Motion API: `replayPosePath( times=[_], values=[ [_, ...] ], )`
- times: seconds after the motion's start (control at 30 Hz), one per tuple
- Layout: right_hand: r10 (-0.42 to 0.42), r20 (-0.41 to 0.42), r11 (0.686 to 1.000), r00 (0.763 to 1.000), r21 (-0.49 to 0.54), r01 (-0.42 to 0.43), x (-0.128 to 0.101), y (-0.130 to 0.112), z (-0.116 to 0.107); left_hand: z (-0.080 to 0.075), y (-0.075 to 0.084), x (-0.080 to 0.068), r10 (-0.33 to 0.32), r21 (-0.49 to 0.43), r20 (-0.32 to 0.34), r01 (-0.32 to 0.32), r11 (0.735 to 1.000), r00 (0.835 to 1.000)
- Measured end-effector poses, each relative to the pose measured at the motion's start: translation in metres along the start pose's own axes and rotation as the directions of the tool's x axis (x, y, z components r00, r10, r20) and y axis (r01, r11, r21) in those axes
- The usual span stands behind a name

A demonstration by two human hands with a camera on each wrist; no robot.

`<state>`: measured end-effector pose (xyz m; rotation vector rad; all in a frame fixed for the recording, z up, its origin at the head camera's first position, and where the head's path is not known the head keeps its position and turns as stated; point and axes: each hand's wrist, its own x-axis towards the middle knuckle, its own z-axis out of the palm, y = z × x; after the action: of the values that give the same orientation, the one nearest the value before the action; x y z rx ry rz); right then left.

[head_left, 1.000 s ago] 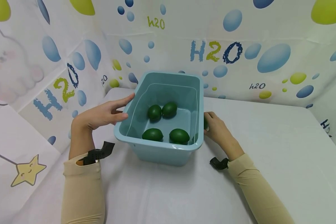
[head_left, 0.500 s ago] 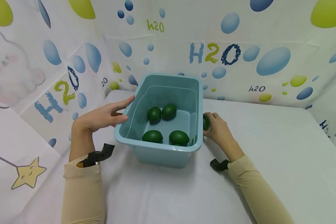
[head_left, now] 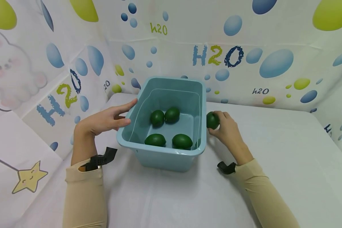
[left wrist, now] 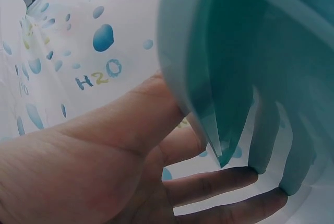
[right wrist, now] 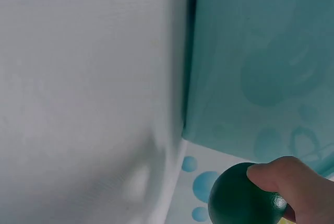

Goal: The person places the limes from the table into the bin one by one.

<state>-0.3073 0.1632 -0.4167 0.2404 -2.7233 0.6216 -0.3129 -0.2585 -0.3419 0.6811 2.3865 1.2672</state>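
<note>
A light blue plastic tub (head_left: 165, 162) stands on the table with several glossy, dark green, egg-shaped fruits (head_left: 182, 141) lying in its bottom. My left hand (head_left: 108, 118) is at the tub's left rim, thumb and forefinger stretched out against it. In the left wrist view, the other fingers (left wrist: 214, 185) reach straight to the tub's outer wall, beneath the rim. On the tub's right side my right hand (head_left: 229, 131) pinches another dark green fruit (head_left: 212, 120), outside the tub. The right wrist view shows the thumb (right wrist: 276, 174) pressed on this fruit, close beside the tub's wall.
A white cloth (head_left: 273, 152) covers the table. Behind it and at the left hangs a white sheet (head_left: 176, 53) printed with drops and lettering. Black camera mounts (head_left: 227, 167) sit on both wrists, at the cuffs of the beige sleeves (head_left: 262, 190).
My right hand has moved right, away from the tub's side, and the fruit in it, mostly hidden by the rim before, now shows. My left hand has stayed at the rim.
</note>
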Motion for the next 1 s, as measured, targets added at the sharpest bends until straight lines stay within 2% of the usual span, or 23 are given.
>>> replayPosePath(
  times=[0.33,0.67,1.0],
  values=[
    [0.070,-0.106,0.997,0.992,0.026,-0.068,0.000,-0.002,-0.018,0.001,-0.001,0.000,-0.006,-0.003,0.000,0.006,1.000,1.000],
    [0.107,-0.238,0.994,0.965,0.056,-0.096,0.000,-0.002,-0.041,0.000,0.001,0.001,0.001,-0.009,0.005,-0.001,1.000,1.000],
    [0.086,-0.324,0.991,0.942,0.124,-0.047,-0.002,-0.012,-0.056,0.001,0.000,0.001,0.001,-0.004,-0.003,-0.001,1.000,1.000]
  ],
)
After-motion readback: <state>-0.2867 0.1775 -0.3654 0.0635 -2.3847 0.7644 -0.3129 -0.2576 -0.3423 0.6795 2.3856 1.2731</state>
